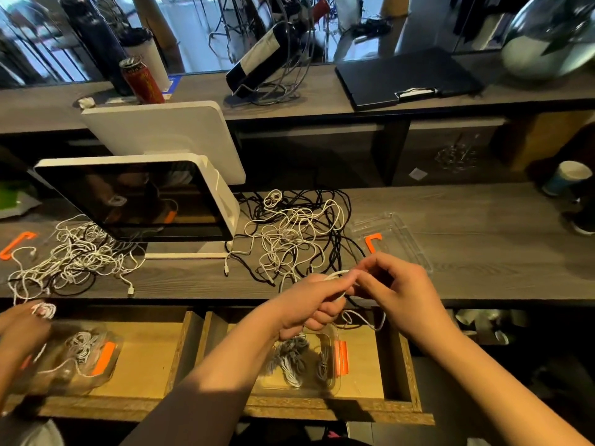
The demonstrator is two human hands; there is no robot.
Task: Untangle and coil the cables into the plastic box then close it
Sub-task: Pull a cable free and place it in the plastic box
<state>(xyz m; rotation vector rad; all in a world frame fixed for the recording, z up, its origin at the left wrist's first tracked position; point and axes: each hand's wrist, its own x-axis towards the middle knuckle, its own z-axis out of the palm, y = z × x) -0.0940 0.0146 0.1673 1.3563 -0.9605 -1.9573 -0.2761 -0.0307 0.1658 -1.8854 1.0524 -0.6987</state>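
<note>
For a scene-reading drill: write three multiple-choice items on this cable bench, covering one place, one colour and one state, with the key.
1. Where does the clear plastic box with coiled cables sit?
A. in the open drawer
B. on the upper shelf
C. on the tablet screen

2. What colour is the clip on the clear lid?
A. green
B. orange
C. blue

3. What are the left hand and right hand doing?
A. resting flat on the desk
B. closing the lid
C. both holding a white cable

Key: A, the box lies in the drawer under the hands; B, the clip is orange; C, both sets of fingers curl round the cable.
</note>
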